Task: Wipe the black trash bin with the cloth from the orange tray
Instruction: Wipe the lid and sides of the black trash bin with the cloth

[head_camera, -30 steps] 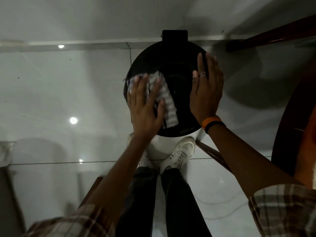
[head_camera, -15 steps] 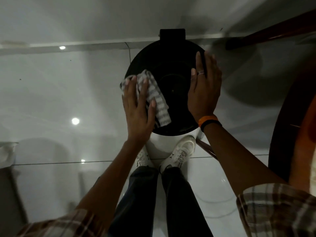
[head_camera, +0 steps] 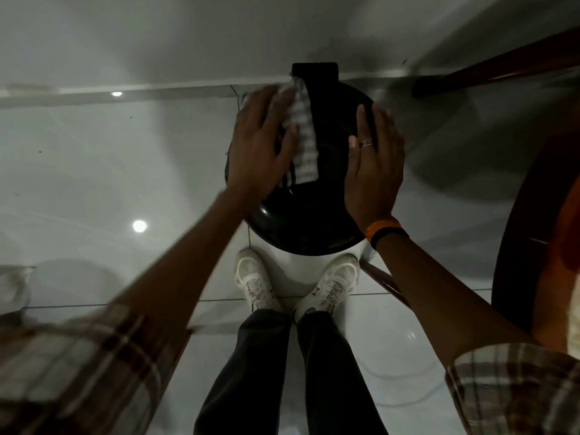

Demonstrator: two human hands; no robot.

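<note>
Directly below the head camera, the black bin (head_camera: 309, 221) is standing on the pale tiled floor (head_camera: 94, 171), close to the wall, its round glossy lid facing up and a square hinge block at the far edge.

Left hand (head_camera: 262, 146) is lying flat on the far-left part of the lid, fingers spread, palm pressing down on the cloth (head_camera: 303, 136). Hand is not curled around the cloth; it is pinning it against the lid. Hand and forearm are showing as blurred.

Cloth, pale with a check pattern, is trailing out from under the left fingers as a long strip across the lid, running from near the hinge block toward the lid's centre.

Right hand (head_camera: 375, 166) is resting open on the right side of the lid, fingers together and extended, flat against the surface and holding nothing. A ring is showing on 1 finger; an orange band (head_camera: 383, 228) and a dark band are sitting on the wrist.

Both plaid sleeves are framing the bottom corners. 2 white shoes (head_camera: 255, 284) are standing just beside the bin's near side, dark trousers above them.

A dark wooden piece of furniture (head_camera: 527, 233) is curving along the right edge; I cannot tell what it is. Ceiling lights are reflecting in the tiles at left.
</note>
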